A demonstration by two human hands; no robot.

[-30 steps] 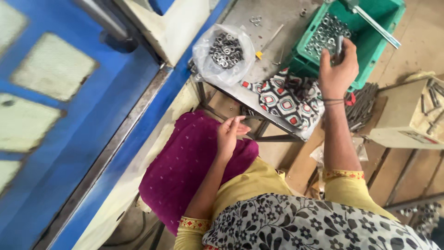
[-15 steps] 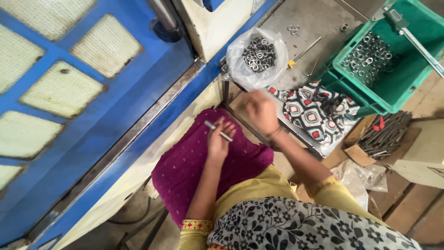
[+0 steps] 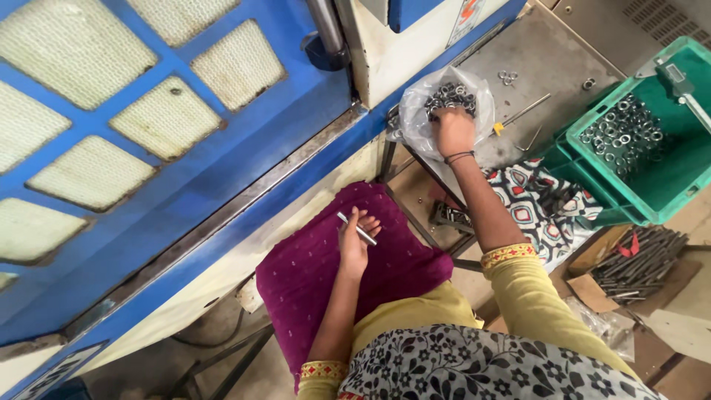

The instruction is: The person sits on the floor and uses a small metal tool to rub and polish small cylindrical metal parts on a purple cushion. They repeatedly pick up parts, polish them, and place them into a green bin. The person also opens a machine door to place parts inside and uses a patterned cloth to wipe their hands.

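My left hand (image 3: 355, 241) rests over a magenta cloth (image 3: 311, 274) on my lap and holds a thin metal rod (image 3: 357, 228) between its fingers. My right hand (image 3: 452, 130) reaches forward into a clear plastic bag (image 3: 415, 118) full of small metal rings (image 3: 448, 95); its fingers are curled down among the rings, and whether they hold one I cannot tell. The bag lies on a grey metal table (image 3: 548, 59).
A green crate (image 3: 666, 178) with more metal rings and a caliper (image 3: 685, 85) sits at the right. A patterned cloth (image 3: 533, 204) lies below the table edge. A cardboard box of metal rods (image 3: 637, 263) is lower right. A blue machine frame (image 3: 185, 178) fills the left.
My right hand moved from the green crate, back past the patterned cloth, then forward into the plastic bag. My left hand took up the thin rod and stays over the magenta cloth.
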